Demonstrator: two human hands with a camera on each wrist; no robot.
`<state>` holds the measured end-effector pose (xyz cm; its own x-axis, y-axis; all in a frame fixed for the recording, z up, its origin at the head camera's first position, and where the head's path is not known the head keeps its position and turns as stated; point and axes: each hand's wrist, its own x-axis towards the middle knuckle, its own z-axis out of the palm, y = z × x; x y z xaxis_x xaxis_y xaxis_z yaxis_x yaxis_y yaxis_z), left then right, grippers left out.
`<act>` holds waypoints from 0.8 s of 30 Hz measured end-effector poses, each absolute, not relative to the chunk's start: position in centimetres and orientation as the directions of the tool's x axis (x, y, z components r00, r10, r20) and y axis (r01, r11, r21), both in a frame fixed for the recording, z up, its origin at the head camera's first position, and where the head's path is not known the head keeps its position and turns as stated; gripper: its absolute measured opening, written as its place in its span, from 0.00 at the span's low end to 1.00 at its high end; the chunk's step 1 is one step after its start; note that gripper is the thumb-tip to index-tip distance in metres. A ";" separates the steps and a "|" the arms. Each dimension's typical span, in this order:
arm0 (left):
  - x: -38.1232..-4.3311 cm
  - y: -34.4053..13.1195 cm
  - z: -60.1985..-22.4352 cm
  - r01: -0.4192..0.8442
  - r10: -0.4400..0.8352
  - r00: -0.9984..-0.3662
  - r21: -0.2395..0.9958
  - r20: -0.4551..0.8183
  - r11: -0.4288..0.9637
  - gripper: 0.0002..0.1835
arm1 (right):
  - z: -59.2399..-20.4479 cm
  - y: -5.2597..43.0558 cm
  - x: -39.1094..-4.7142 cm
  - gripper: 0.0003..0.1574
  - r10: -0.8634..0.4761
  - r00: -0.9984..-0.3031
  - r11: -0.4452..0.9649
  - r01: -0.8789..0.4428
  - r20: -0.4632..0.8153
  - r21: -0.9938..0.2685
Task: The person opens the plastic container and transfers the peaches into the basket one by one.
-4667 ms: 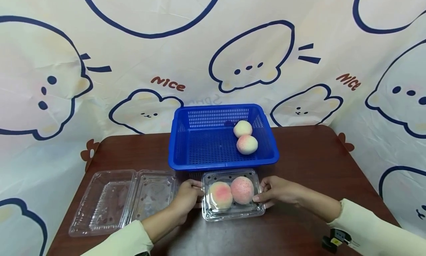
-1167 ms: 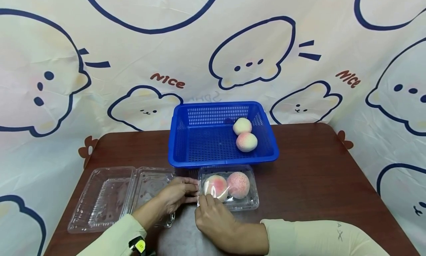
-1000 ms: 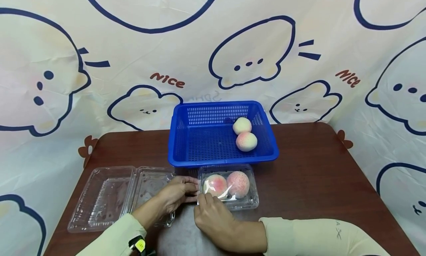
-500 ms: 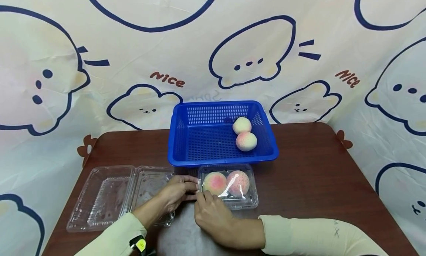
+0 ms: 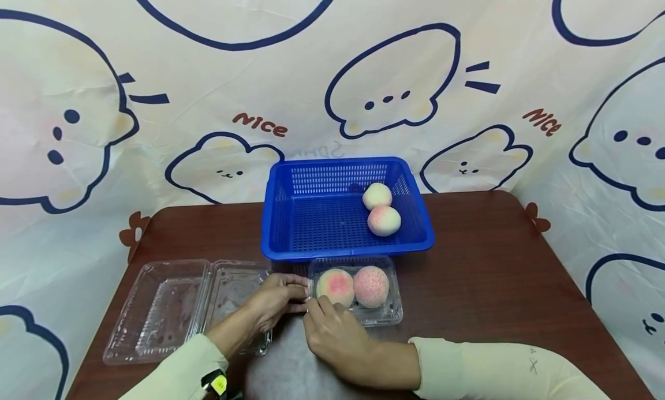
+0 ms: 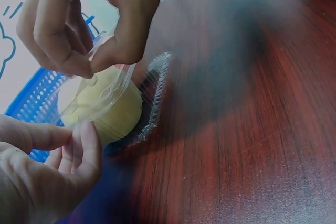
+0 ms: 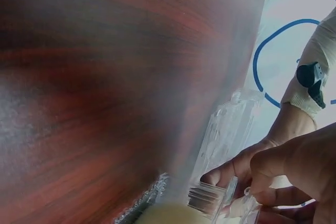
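Note:
A clear plastic clamshell box (image 5: 381, 318) with two peaches in it, a yellow-pink peach (image 5: 335, 287) and a pinker peach (image 5: 371, 286), sits just in front of the blue basket. My left hand (image 5: 277, 302) holds the left edge of this box, its thumb and fingertips close together there. At the near left corner, my right hand (image 5: 335, 333) pinches the plastic rim between thumb and fingers. The left wrist view has the right hand (image 6: 105, 17) above the left hand (image 6: 47, 169), both by the rim. In the right wrist view, fingers of the right hand (image 7: 294, 171) partly cover the left hand.
The blue basket (image 5: 348, 253) holds two pale peaches (image 5: 383, 220) on its right side. An opened, empty clamshell box (image 5: 156, 319) lies at the left, its right half partly under the left forearm. Patterned cloth (image 5: 306, 88) rises behind the brown table (image 5: 478, 273).
Since the earliest frame, the right hand has moved from the box's right side to its near left corner. The box has shifted slightly left. Glare on the lid has changed over the last second.

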<state>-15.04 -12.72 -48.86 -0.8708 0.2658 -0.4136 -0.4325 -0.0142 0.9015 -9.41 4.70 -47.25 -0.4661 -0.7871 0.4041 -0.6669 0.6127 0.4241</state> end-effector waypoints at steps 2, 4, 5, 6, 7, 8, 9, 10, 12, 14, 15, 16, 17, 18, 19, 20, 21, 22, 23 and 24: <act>-15.0 -12.9 -48.9 -0.441 0.282 -0.864 0.897 -0.418 -0.022 0.15 | -47.3 4.8 -9.3 0.05 -0.792 -0.467 0.607 -0.672 0.392 0.425; -15.0 -13.0 -49.0 -0.448 0.296 -0.858 0.894 -0.420 -0.029 0.15 | -47.3 4.9 -9.3 0.04 -0.794 -0.465 0.604 -0.675 0.390 0.424; -15.0 -13.1 -49.0 -0.449 0.302 -0.856 0.893 -0.420 -0.034 0.15 | -47.4 5.0 -9.3 0.04 -0.795 -0.459 0.603 -0.676 0.398 0.425; -15.0 -13.1 -49.0 -0.450 0.304 -0.856 0.892 -0.419 -0.040 0.15 | -47.5 5.1 -9.3 0.04 -0.794 -0.450 0.602 -0.675 0.408 0.426; -15.0 -13.1 -49.0 -0.452 0.307 -0.855 0.891 -0.418 -0.045 0.15 | -47.6 5.2 -9.3 0.06 -0.795 -0.435 0.598 -0.674 0.422 0.433; -15.0 -13.1 -48.9 -0.454 0.309 -0.854 0.890 -0.418 -0.050 0.15 | -47.8 5.4 -9.3 0.07 -0.795 -0.425 0.597 -0.675 0.433 0.434; -15.0 -13.1 -48.9 -0.455 0.310 -0.854 0.889 -0.419 -0.054 0.15 | -48.0 5.5 -9.3 0.08 -0.795 -0.416 0.595 -0.680 0.442 0.429; -15.0 -13.1 -48.9 -0.457 0.313 -0.853 0.888 -0.418 -0.058 0.16 | -48.2 5.8 -9.3 0.09 -0.796 -0.412 0.591 -0.687 0.443 0.423; -15.0 -13.2 -48.9 -0.459 0.317 -0.851 0.886 -0.418 -0.065 0.16 | -48.4 6.4 -9.3 0.11 -0.803 -0.397 0.574 -0.714 0.444 0.401; -15.0 -13.2 -48.8 -0.458 0.323 -0.850 0.886 -0.416 -0.066 0.18 | -48.5 7.3 -9.4 0.13 -0.809 -0.397 0.556 -0.756 0.433 0.346; -15.0 -13.2 -48.8 -0.455 0.327 -0.851 0.888 -0.411 -0.065 0.19 | -48.5 8.0 -9.6 0.15 -0.810 -0.404 0.549 -0.776 0.424 0.311; -15.0 -13.2 -48.8 -0.452 0.333 -0.850 0.890 -0.408 -0.064 0.20 | -48.4 8.7 -9.7 0.18 -0.810 -0.412 0.545 -0.792 0.417 0.277; -15.0 -13.2 -48.8 -0.449 0.339 -0.850 0.891 -0.404 -0.063 0.20 | -48.3 9.5 -10.0 0.22 -0.809 -0.412 0.539 -0.805 0.420 0.248; -15.0 -13.2 -48.8 -0.445 0.344 -0.849 0.894 -0.401 -0.057 0.21 | -48.2 10.4 -10.4 0.26 -0.804 -0.420 0.540 -0.812 0.420 0.221; -14.9 -13.2 -48.8 -0.442 0.350 -0.848 0.895 -0.397 -0.055 0.22 | -48.0 11.3 -10.7 0.30 -0.798 -0.443 0.548 -0.815 0.408 0.189; -14.9 -13.2 -48.8 -0.440 0.356 -0.847 0.896 -0.395 -0.052 0.22 | -47.9 12.3 -11.1 0.33 -0.794 -0.463 0.555 -0.817 0.394 0.158; -14.8 -13.3 -48.7 -0.440 0.361 -0.845 0.897 -0.394 -0.050 0.22 | -47.9 13.3 -11.5 0.36 -0.789 -0.478 0.560 -0.818 0.385 0.131; -14.7 -13.3 -48.7 -0.440 0.367 -0.842 0.897 -0.395 -0.045 0.22 | -47.8 14.3 -11.9 0.39 -0.789 -0.493 0.563 -0.819 0.367 0.109; -14.6 -13.3 -48.7 -0.441 0.373 -0.840 0.896 -0.395 -0.043 0.21 | -47.8 15.4 -12.2 0.43 -0.789 -0.506 0.564 -0.821 0.348 0.085; -14.5 -13.3 -48.6 -0.442 0.378 -0.837 0.896 -0.397 -0.038 0.21 | -47.7 16.5 -12.5 0.45 -0.792 -0.523 0.565 -0.823 0.315 0.054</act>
